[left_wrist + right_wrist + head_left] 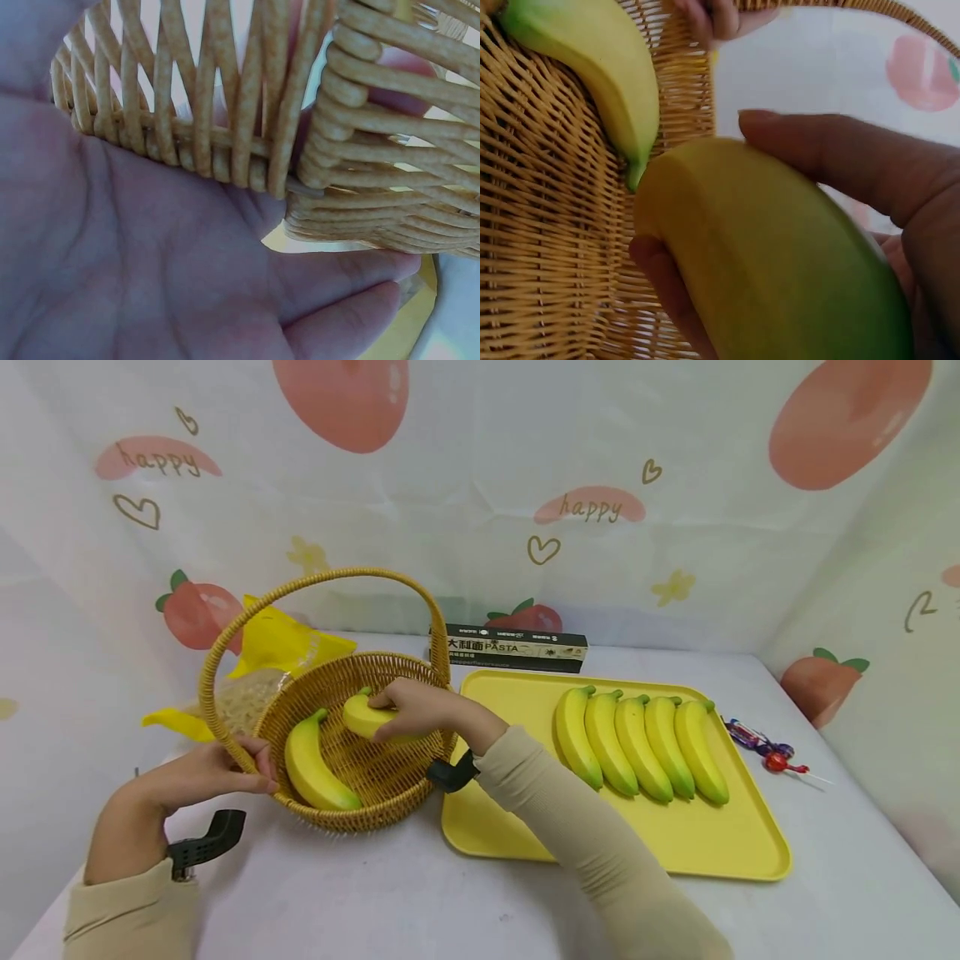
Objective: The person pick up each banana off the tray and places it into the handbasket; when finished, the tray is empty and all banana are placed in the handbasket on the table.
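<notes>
A wicker basket with a tall arched handle stands left of centre in the head view. My left hand grips it at its left side, where the handle meets the rim; in the left wrist view the woven canes lie across the palm. Inside the basket my right hand holds a banana, thumb on one side and fingers on the other, as the right wrist view of the held banana shows. Another banana lies against the basket's left inner wall.
Several bananas lie side by side on a yellow tray at the right. Behind stands a dark pasta box. A yellow bag of pasta is behind the basket, and wrapped candies lie right of the tray.
</notes>
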A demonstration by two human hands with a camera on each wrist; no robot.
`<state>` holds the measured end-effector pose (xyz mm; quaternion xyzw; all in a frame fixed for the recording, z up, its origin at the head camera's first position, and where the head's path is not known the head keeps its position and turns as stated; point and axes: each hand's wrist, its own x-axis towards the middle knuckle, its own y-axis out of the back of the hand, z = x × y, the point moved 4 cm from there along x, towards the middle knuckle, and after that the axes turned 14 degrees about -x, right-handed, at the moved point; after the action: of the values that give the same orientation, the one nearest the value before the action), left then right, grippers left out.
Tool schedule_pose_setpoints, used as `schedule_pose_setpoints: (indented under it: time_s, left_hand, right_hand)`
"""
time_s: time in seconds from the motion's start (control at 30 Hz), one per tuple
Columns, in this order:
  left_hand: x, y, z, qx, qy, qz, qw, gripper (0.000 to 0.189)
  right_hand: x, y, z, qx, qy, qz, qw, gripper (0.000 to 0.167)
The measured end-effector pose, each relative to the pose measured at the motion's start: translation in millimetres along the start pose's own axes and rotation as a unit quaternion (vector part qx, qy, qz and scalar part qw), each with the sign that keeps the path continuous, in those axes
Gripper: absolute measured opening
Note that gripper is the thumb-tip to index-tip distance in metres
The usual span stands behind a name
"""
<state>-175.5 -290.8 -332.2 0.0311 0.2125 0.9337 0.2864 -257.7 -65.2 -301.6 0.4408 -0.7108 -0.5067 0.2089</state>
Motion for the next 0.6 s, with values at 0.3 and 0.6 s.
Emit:
schedule_pose_setpoints:
  time_s: [0.3,0.6]
  left_hand:
    - [1.0,0.2,-0.1,-0.004,-0.007,-0.006,0.9999,0.009]
    - [1.1,0.2,-1.6,-0.008,-0.009,-0.008,0.9999,0.010]
  right_hand:
    - [28.2,-14.7,1.0,0.049,0.002,-0.058,0.9971,0.024]
    - [45.8,-31.9,2.7,0.080,-0.040,-0.113,0.9896,0.040]
